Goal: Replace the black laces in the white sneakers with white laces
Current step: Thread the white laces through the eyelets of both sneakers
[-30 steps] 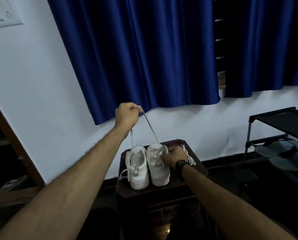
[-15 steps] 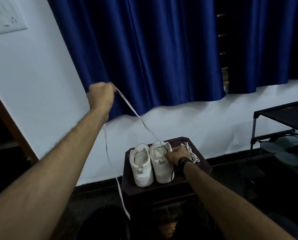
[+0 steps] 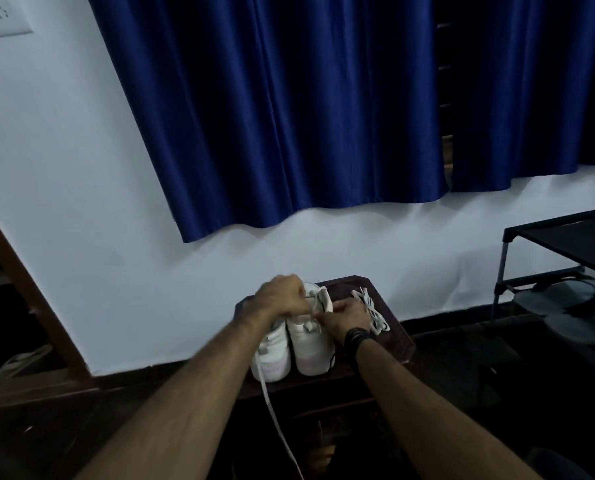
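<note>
White lace (image 3: 278,422) trails toward the person from the left hand (image 3: 282,296) pinching it; right hand (image 3: 344,317) grips the sneaker (image 3: 311,337) between both.

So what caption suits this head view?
Both hands, left and right, thread a white lace into white sneakers on a dark stool.

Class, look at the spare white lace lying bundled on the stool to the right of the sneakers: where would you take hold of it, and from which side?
Pinch the spare white lace around its bundled middle, coming from above. It lies flat on the stool, with open space on its right; the right hand crowds its left.
</note>
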Demonstrator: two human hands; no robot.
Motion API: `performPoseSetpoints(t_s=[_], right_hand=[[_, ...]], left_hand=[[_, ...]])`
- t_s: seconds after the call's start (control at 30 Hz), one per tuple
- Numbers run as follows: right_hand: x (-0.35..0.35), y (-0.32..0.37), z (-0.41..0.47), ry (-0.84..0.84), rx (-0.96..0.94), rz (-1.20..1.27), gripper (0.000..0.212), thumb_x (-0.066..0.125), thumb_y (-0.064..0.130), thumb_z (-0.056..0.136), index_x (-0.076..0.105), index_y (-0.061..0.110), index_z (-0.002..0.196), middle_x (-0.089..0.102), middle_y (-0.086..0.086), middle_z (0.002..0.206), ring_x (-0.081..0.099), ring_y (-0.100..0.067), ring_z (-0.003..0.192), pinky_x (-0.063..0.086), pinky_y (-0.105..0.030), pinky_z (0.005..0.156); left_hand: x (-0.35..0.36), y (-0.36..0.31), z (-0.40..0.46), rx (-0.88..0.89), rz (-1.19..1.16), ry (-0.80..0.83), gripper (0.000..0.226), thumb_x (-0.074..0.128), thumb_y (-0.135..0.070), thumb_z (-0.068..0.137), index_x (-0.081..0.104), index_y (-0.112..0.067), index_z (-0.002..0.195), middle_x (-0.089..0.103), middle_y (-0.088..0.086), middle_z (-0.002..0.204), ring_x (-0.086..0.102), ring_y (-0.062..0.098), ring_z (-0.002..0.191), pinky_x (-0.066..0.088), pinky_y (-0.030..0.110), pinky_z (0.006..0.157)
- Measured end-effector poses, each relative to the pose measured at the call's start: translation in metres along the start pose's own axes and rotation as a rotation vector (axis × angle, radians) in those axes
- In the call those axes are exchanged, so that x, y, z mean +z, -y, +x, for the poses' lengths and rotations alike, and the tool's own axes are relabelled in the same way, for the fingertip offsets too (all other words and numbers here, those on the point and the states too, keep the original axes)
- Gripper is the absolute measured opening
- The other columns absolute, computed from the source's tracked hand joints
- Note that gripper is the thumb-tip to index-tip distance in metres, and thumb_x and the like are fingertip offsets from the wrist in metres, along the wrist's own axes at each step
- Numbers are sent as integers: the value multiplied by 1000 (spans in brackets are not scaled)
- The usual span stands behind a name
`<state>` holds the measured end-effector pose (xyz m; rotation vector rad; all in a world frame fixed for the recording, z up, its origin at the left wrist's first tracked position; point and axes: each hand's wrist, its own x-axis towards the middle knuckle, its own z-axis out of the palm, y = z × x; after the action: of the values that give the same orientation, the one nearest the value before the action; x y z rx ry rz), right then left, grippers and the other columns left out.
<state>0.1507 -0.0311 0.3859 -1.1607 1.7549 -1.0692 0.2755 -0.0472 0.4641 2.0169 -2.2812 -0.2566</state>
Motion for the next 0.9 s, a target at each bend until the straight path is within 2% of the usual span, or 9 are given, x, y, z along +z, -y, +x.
performPoseSetpoints(t_s=[0.07, 0.17, 0.23, 0.33, 0.4, 0.5, 0.63, 0.77, 0.9], right_hand=[[2, -3, 3, -20, -17, 2, 41, 82, 40, 69, 73, 18, 101, 72, -4, 100, 66, -18, 95, 37, -17, 70], [6, -8, 7, -46, -43, -4, 39, 80, 40, 70, 71, 17, 100, 72, -5, 101, 66, -18, 95, 37, -17, 69], [9, -10, 9, -68, -59, 2, 37, 81, 35, 72, 69, 15, 101, 71, -8, 104, 65, -22, 98, 39, -19, 71], [11, -12, 10, -81, -73, 9, 37, 79, 27, 73, 65, 14, 104, 68, -11, 110, 64, -26, 103, 44, -24, 81], [11, -12, 10, -85, -70, 7, 36, 79, 25, 73, 65, 14, 105, 68, -12, 110, 64, -26, 103, 45, -24, 82], [11, -12, 11, -79, -62, 6, 37, 79, 26, 73, 67, 14, 105, 68, -11, 110, 64, -26, 102, 45, -24, 80], [12, -11, 10, -81, -56, 13, 37, 80, 27, 72, 67, 14, 104, 69, -11, 108, 65, -26, 100, 47, -26, 81], [12, -12, 10, -76, -66, 28, 39, 79, 27, 72, 65, 13, 106, 67, -12, 110, 64, -27, 102, 48, -27, 84], [12, -13, 11, -78, -81, 37, 40, 80, 29, 74, 64, 13, 107, 67, -12, 110, 64, -28, 104, 46, -27, 84]], left_hand=[[15, -9, 3, 51, 190, 37, 22, 63, -39, 87, 68, -20, 96, 68, 7, 115, 57, 26, 114, 37, 38, 101], [18, -12, 2, 152, 381, -70, 16, 52, -32, 95, 57, -22, 83, 65, 7, 114, 50, 26, 116, 29, 42, 101], [12, -8, -1, 177, 357, -140, 19, 48, -23, 94, 58, -20, 79, 66, 3, 109, 51, 23, 112, 29, 42, 101], [-10, 5, 1, 14, -176, -310, 25, 46, -23, 87, 69, -22, 79, 72, -4, 100, 65, 22, 97, 43, 39, 96], [-30, 10, 3, -98, -575, -388, 23, 49, -18, 85, 70, -19, 75, 71, -7, 95, 71, 23, 73, 53, 32, 77], [-55, 7, 2, -131, -770, -432, 21, 53, -8, 88, 69, -12, 75, 63, -9, 83, 60, 20, 53, 43, 25, 55], [-62, 3, 4, -73, -868, -511, 23, 55, -8, 88, 67, -15, 70, 69, -6, 101, 59, 14, 78, 43, 23, 59], [-51, 0, 1, -34, -894, -586, 26, 53, -10, 92, 67, -15, 71, 69, -8, 104, 61, 9, 100, 39, 13, 67], [-49, 3, 3, -88, -852, -617, 22, 54, -17, 89, 70, -19, 74, 71, -5, 107, 64, 14, 103, 48, 26, 86]])
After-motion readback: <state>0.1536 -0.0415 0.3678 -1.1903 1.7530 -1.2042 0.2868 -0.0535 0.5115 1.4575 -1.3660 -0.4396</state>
